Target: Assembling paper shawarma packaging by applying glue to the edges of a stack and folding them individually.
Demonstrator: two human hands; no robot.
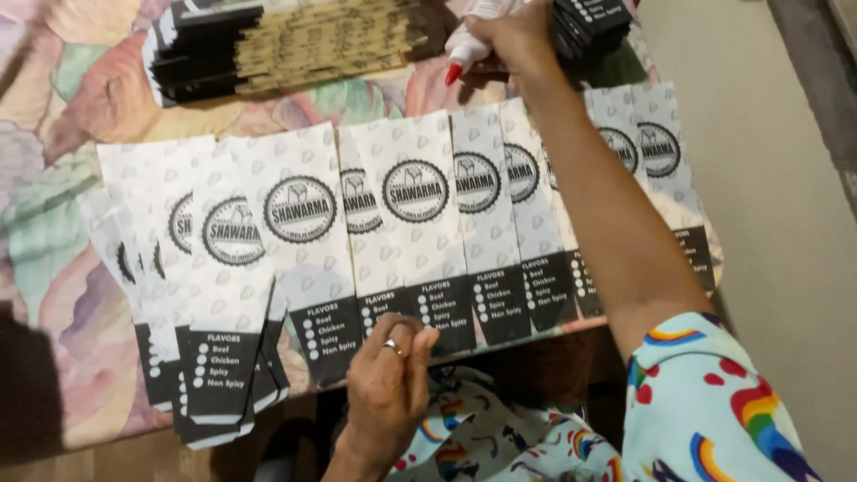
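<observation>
**Paper sleeves: gluing step in hand**

Paper sleeves [402, 241] are lying fanned and overlapping across the table, their black bottom ends hanging just past its near edge. The left hand [388, 375] is resting its fingers [393, 335], loosely curled and gripping nothing, on the black end of one sleeve near the middle of the row, a ring showing on one finger. The right hand [513, 36] is clenching a white glue bottle [469, 45], its red nozzle pointing down and left, well beyond the far ends of the sleeves. Further out from those fingers, a stack of folded sleeves [286, 40] is sitting on the flowered tablecloth [54, 223]. Judging by this, gluing is underway; the next move is calling for bringing the nozzle down onto a sleeve edge while the left fingers are pinning the row.
</observation>
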